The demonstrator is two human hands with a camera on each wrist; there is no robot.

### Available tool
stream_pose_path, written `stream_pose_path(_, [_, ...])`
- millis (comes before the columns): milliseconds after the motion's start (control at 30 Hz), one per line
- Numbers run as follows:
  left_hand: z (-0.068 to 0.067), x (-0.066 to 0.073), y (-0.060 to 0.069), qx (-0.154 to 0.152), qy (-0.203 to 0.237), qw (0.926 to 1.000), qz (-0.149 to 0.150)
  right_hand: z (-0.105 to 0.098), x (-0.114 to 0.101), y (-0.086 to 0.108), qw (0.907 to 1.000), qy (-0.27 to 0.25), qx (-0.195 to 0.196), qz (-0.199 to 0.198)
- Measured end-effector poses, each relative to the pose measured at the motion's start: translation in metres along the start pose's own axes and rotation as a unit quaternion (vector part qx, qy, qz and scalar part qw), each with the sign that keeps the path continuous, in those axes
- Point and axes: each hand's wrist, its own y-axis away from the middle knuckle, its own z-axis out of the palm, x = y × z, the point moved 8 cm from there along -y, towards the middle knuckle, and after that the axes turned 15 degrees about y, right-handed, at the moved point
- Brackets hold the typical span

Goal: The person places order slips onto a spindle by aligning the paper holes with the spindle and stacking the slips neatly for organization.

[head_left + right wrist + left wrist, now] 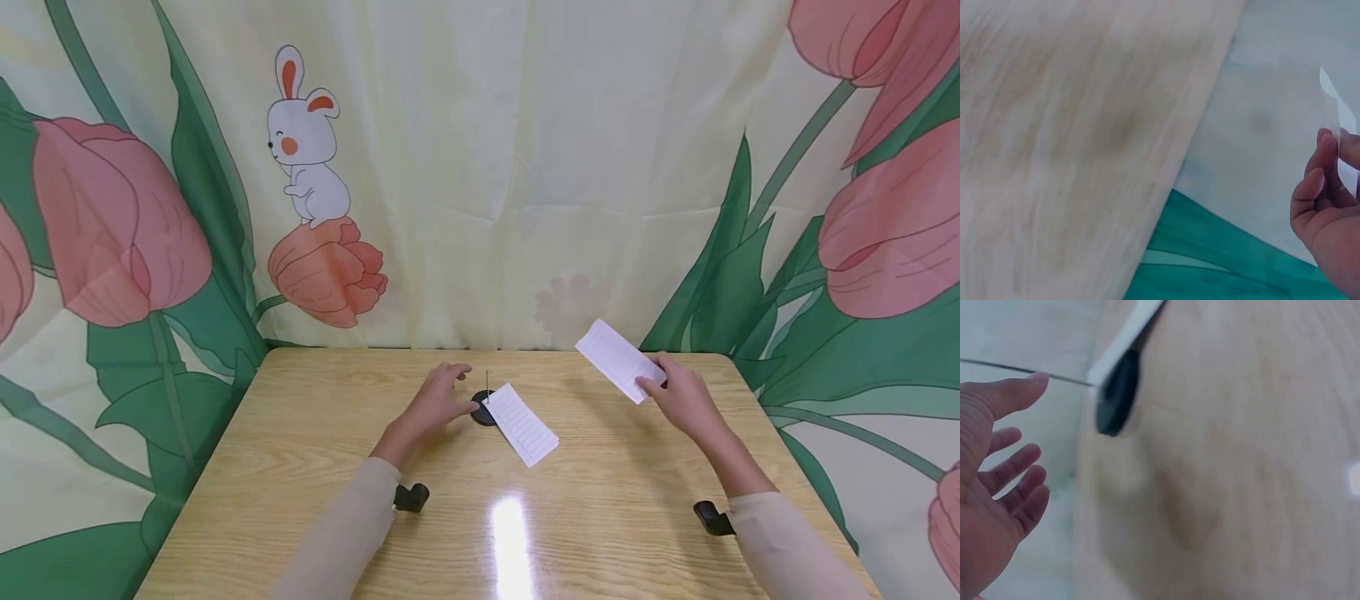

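A receipt spike with a round black base (480, 414) and a thin upright metal rod stands on the table. Its rod (1066, 379) also shows in the left wrist view. Lined paper slips (521, 425) lie on the base, with the rod at one corner. Just left of the spike is my left hand (435, 400), its fingers parted and relaxed, holding nothing. At the right, my right hand (678, 396) pinches a white paper slip (618, 360) by one end, raised above the table. In the right wrist view the slip (1349, 119) looks slightly bent between thumb and fingers.
The light wooden table (315, 467) ends at the back against a curtain (465, 167) printed with tulips and a rabbit. A black strap piece (411, 497) sits at the left wrist, another (712, 518) at the right. Glare (512, 550) falls on the front of the table.
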Motion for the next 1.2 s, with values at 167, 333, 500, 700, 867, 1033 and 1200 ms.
stream_pose_path(167, [-0.017, 0.019, 0.0, 0.004, -0.002, 0.9995, 0.032, -0.012, -0.016, -0.004, 0.9998, -0.014, 0.008, -0.013])
stream_pose_path(333, [-0.032, 0.039, 0.003, 0.013, -0.024, 0.9975, 0.065, -0.024, -0.031, -0.01, 0.999, -0.021, 0.023, -0.033])
stream_pose_path(500, [-0.044, 0.064, 0.008, 0.026, -0.037, 0.995, 0.089, -0.033, -0.047, -0.013, 0.9978, -0.024, 0.035, -0.051])
stream_pose_path(700, [-0.05, 0.097, 0.013, 0.035, -0.03, 0.9883, 0.145, -0.039, -0.072, -0.014, 0.9962, -0.035, 0.03, -0.074])
stream_pose_path(867, [-0.055, 0.119, 0.017, 0.048, -0.025, 0.9822, 0.18, -0.043, -0.093, -0.014, 0.9936, -0.048, 0.035, -0.096])
stream_pose_path(1033, [-0.059, 0.134, 0.018, 0.064, -0.001, 0.9788, 0.194, -0.044, -0.11, -0.013, 0.9902, -0.068, 0.039, -0.116])
stream_pose_path(1200, [-0.06, 0.143, 0.016, 0.072, 0.045, 0.979, 0.186, -0.037, -0.121, -0.014, 0.9886, -0.09, 0.028, -0.117])
